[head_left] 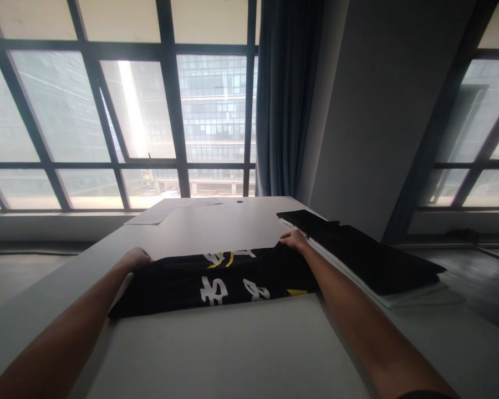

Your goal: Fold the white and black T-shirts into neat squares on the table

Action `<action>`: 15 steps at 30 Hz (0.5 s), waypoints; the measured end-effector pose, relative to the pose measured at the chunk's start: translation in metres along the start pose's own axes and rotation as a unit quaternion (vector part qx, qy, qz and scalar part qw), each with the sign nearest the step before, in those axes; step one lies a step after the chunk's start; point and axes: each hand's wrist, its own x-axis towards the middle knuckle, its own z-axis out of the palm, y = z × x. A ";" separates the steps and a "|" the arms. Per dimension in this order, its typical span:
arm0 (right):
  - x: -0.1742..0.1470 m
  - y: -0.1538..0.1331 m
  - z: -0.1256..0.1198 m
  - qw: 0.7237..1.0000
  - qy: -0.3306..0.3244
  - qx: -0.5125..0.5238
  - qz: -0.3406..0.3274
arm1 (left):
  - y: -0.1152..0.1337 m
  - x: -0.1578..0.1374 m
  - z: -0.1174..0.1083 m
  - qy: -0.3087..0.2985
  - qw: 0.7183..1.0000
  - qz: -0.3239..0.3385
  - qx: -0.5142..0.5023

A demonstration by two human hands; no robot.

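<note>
A black cloth garment [170,288] with white and yellow printed characters lies folded into a wide strip on the white table. At its far left corner, my left hand [135,259] is closed on the edge of the fabric. My right hand [294,240] pinches the far right edge, and the cloth there is drawn up a little. The exact kind of garment cannot be made out. Much of its right end lies behind my right forearm.
To the right, folded black cloth [366,255] lies on white folded material [424,296]. White paper sheets [149,215] rest at the table's far left. Beyond the white table [233,349] are windows, a blue-grey curtain [285,100] and a pillar [366,111].
</note>
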 end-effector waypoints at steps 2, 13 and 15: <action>0.004 0.007 0.003 0.998 0.037 0.042 0.000 | 0.000 0.002 -0.002 0.016 1.000 -0.012 -0.012; -0.029 0.015 -0.008 0.998 0.012 -0.037 -0.056 | -0.010 -0.022 0.010 0.078 0.990 0.073 -0.090; -0.047 0.018 -0.021 0.994 -0.003 -0.086 -0.069 | -0.014 -0.030 0.010 0.067 0.992 0.086 -0.055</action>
